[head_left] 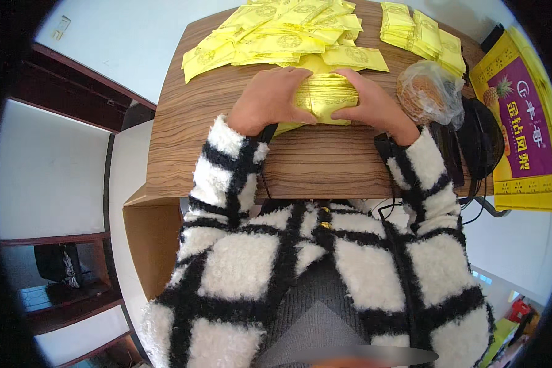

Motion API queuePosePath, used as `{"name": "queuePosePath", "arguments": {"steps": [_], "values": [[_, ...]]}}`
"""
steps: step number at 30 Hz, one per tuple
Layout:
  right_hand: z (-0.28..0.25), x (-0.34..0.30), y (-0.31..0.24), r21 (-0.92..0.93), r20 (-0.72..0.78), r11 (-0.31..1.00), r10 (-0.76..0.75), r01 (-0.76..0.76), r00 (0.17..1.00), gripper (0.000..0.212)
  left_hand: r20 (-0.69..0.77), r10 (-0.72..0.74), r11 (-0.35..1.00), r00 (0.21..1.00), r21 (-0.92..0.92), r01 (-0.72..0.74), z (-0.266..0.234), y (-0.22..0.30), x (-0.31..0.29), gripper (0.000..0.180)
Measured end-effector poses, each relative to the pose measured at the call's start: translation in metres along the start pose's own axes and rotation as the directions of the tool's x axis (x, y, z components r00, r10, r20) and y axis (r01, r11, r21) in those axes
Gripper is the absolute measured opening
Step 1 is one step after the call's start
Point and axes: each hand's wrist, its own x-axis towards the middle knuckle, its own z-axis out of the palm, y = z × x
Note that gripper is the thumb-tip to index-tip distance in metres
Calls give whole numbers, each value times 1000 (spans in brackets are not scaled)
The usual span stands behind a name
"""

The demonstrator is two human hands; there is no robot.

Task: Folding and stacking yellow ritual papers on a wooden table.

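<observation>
A thick stack of flat yellow packets with dark print stands on the wood-grain table, its layered edges showing. My left hand grips it from the left side, thumb at the near edge and fingers over the far side. On the opposite side my right hand presses in the same way, so the stack is squeezed between both hands. Some yellow paper shows under the stack and beneath my left hand. Just beyond my fingers lies a large loose heap of similar yellow packets.
Neater piles of yellow packets lie at the far right of the table. Nearer stand a clear plastic bag with something round and brown and a black object with cables. A yellow-and-purple carton flanks the right edge; a cardboard box sits lower left.
</observation>
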Motion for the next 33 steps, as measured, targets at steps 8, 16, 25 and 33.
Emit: {"name": "queuePosePath", "arguments": {"steps": [8,16,25,33], "values": [[1,0,-6,34,-13,999,-5,6,1000,77,48,4,999,999,-42,-2,-1,-2,1,80],[0,0,4,-16,-26,1000,12,-12,1000,63,131,-104,992,986,81,94,-5,6,-2,91],[6,5,28,342,-205,940,73,2,976,60,11,-54,977,998,208,51,3,17,-1,94],[4,0,2,462,-120,878,199,-123,973,65,24,-35,987,999,155,31,5,22,5,85]]}}
